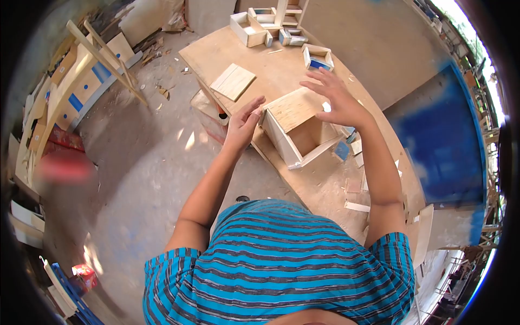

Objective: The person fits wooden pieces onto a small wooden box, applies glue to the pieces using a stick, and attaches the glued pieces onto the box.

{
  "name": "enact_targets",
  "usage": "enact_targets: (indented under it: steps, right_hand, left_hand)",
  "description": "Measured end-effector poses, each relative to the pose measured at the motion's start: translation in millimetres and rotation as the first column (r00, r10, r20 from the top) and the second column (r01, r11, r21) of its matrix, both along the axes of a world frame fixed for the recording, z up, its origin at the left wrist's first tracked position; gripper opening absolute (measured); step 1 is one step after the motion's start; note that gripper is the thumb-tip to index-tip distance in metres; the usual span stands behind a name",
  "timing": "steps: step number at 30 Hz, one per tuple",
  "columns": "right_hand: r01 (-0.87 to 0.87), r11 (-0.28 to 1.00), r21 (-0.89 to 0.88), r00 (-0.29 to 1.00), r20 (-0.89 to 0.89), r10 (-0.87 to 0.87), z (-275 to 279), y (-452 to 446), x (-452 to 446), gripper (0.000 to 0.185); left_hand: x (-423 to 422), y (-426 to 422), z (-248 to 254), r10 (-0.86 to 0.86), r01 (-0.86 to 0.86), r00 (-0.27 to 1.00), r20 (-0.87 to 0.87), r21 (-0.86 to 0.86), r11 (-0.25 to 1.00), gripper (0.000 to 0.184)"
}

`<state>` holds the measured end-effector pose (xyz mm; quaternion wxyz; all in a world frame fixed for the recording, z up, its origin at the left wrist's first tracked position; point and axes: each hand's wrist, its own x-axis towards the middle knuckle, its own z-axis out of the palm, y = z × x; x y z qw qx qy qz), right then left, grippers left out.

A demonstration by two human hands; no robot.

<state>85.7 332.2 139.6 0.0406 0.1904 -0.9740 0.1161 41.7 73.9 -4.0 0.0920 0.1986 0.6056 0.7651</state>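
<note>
1 pale wooden box (295,111), partly open, sits on 1 brown wooden table (279,67) between the left hand (242,125), unclosed, fingers straight, and the right hand (341,103), spread wide. I cannot tell whether either touches. Its opening faces up, toward the wearer; I can't judge its long axis. 1 flat pale board (233,82) lies leftward.

The box (295,110) is bare pale wood, its top matt with fine brown grain. The desk (214,54) looks like smooth tan board, dull and marked. The loose board (233,82) is plain matt wood. The small tray (318,63) is raw wood with blue inside. The shirt (281,249) is striped cloth; the floor (141,179) looks like stained, dull concrete.
</note>
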Motion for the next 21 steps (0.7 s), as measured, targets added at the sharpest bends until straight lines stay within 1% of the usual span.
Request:
enact_targets:
  steps: [1,2,4,5,6,7,8,9,10,11,12,13,16,19,21]
  right_hand:
    - [0.033,0.999,-0.006,0.999,-0.023,-0.033,0.3,3.9,1.6,0.075]
    - [0.114,0.989,-0.091,0.993,-0.004,-0.115,-1.5,10.4,2.8,0.069]
    - [0.276,0.925,-0.260,0.961,0.051,-0.272,-12.3,26.2,3.1,0.058]
    - [0.357,0.870,-0.339,0.934,0.154,-0.323,-18.7,32.1,2.6,0.053]
    - [0.437,0.801,-0.410,0.897,0.258,-0.357,-26.5,37.8,1.8,0.048]
    - [0.514,0.718,-0.469,0.853,0.362,-0.375,-35.2,42.9,2.3,0.044]
    - [0.475,0.718,-0.509,0.878,0.331,-0.346,-44.7,45.2,3.4,0.038]
    - [0.507,0.702,-0.500,0.858,0.367,-0.359,-49.4,45.0,4.0,0.037]
    - [0.537,0.685,-0.492,0.838,0.402,-0.369,-53.8,44.5,3.9,0.037]
    - [0.567,0.667,-0.483,0.816,0.437,-0.377,-58.1,43.8,3.8,0.037]
    - [0.470,0.716,-0.517,0.882,0.317,-0.350,-61.8,39.5,6.2,0.034]
    - [0.471,0.709,-0.525,0.881,0.318,-0.350,-63.5,37.1,7.4,0.033]
    - [0.459,0.686,-0.564,0.888,0.309,-0.340,-63.9,28.7,10.3,0.031]
    - [0.512,0.665,-0.543,0.857,0.370,-0.359,-60.0,24.3,12.7,0.029]
    - [0.498,0.670,-0.550,0.866,0.349,-0.358,-61.2,24.0,13.6,0.029]
  left_hand:
    - [0.6,0.8,2.1,0.024,-0.025,0.998,-0.049,-0.023,0.999,0.041]
    - [0.8,2.2,4.6,0.045,-0.050,0.994,-0.100,-0.044,0.998,0.042]
    - [2.4,4.4,21.5,0.063,-0.124,0.940,-0.336,-0.163,0.979,0.044]
    - [3.7,5.8,31.8,0.058,-0.170,0.891,-0.451,-0.212,0.962,0.046]
    - [5.1,8.4,39.9,0.036,-0.163,0.867,-0.498,-0.214,0.963,0.054]
    - [6.8,11.5,49.7,-0.011,-0.167,0.843,-0.538,-0.280,0.945,0.057]
    - [8.8,14.5,59.9,-0.059,-0.176,0.816,-0.575,-0.345,0.922,0.060]
    - [9.7,18.0,66.0,-0.110,-0.190,0.787,-0.607,-0.407,0.893,0.063]
    - [8.2,23.0,62.9,-0.138,-0.236,0.754,-0.642,-0.462,0.855,0.072]
    - [8.9,27.3,65.9,-0.163,-0.261,0.741,-0.652,-0.503,0.824,0.073]
    - [10.4,30.9,68.8,-0.190,-0.287,0.727,-0.660,-0.543,0.789,0.074]
    - [12.1,34.2,71.1,-0.218,-0.313,0.713,-0.667,-0.580,0.752,0.075]
    - [14.7,41.4,74.2,-0.218,-0.283,0.759,-0.614,-0.611,0.739,0.074]
    - [13.8,43.0,70.3,-0.205,-0.261,0.777,-0.596,-0.600,0.756,0.073]
    - [13.2,44.4,66.8,-0.199,-0.235,0.781,-0.592,-0.573,0.785,0.073]
